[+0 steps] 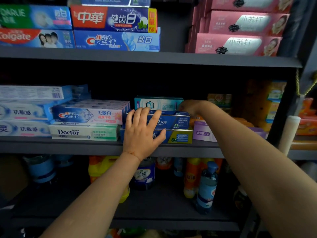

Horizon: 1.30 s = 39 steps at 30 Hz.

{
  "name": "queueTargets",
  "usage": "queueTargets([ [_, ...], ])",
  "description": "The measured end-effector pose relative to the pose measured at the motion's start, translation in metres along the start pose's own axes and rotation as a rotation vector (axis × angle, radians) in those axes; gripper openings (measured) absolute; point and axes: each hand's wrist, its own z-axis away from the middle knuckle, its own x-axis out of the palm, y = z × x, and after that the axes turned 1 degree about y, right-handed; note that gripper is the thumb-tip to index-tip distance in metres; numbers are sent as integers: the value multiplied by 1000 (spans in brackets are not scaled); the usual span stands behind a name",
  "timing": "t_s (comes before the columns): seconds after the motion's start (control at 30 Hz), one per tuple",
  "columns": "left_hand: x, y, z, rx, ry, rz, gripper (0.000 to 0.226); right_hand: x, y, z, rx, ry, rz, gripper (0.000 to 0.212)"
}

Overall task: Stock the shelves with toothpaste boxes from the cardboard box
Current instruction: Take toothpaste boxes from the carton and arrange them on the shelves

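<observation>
On the middle shelf (103,148), left hand (143,133) lies flat, fingers spread, against two stacked blue toothpaste boxes (175,127). Right hand (187,107) reaches behind them; finger state cannot be told.

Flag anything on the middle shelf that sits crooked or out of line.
The Crest box lies skewed on the Doctor box, not square with the shelf edge. The left hand presses the blue boxes; the right hand reaches behind them.
</observation>
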Motion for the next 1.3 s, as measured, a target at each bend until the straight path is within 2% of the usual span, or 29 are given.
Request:
queueTargets([
  [0.07, 0, 0, 0, -3, -10, 1, 56, 0, 2, -2, -8, 12, 10, 22],
  [0.33, 1, 0, -1, 4, 8, -8, 56, 0, 6, 2, -57, 50, -131, 32],
  [0.6, 2, 1, -1, 13, 37, -10, 55, 4, 8, -3, -63, 91, -154, 29],
  [0.83, 4, -1, 0, 17, 67, -7, 56, -8, 2, 1, -143, 246, -303, 33],
  [1.07, 3, 0, 0, 15, 58, -21, 57, -2, -4, 3, -158, 336, -654, 31],
  [1.3, 5, -1, 3, 38, 91, -37, 63, -14, -11, -4, -115, 450, -844, 31],
])
